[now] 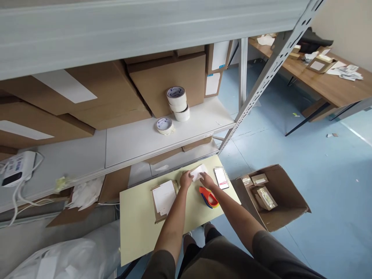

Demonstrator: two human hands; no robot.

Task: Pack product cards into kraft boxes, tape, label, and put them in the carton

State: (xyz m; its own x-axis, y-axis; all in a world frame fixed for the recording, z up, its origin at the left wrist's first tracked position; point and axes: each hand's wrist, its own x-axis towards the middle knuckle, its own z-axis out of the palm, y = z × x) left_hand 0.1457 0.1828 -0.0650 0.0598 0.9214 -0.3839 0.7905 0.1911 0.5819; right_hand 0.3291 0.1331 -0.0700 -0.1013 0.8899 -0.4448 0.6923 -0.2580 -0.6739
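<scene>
A small box with a white top [198, 171] lies between my two hands over the pale yellow table [135, 221]. My left hand [186, 180] is closed on its left end. My right hand [206, 181] grips the right side, with fingertips on the white face. Just below my right hand sits a red, blue and yellow tape dispenser [208, 197]. A phone [221, 178] with a lit screen lies to the right. Left of my left forearm, a stack of white paper sheets [164, 197] rests on a piece of cardboard [159, 217].
An open carton [290, 217] holding several small boxes stands on the floor at right. The shelf [203, 116] ahead bears large cartons [171, 81] and tape rolls [181, 112]. A metal upright [247, 104] rises beyond the table. A plastic bag [81, 252] bulges at lower left.
</scene>
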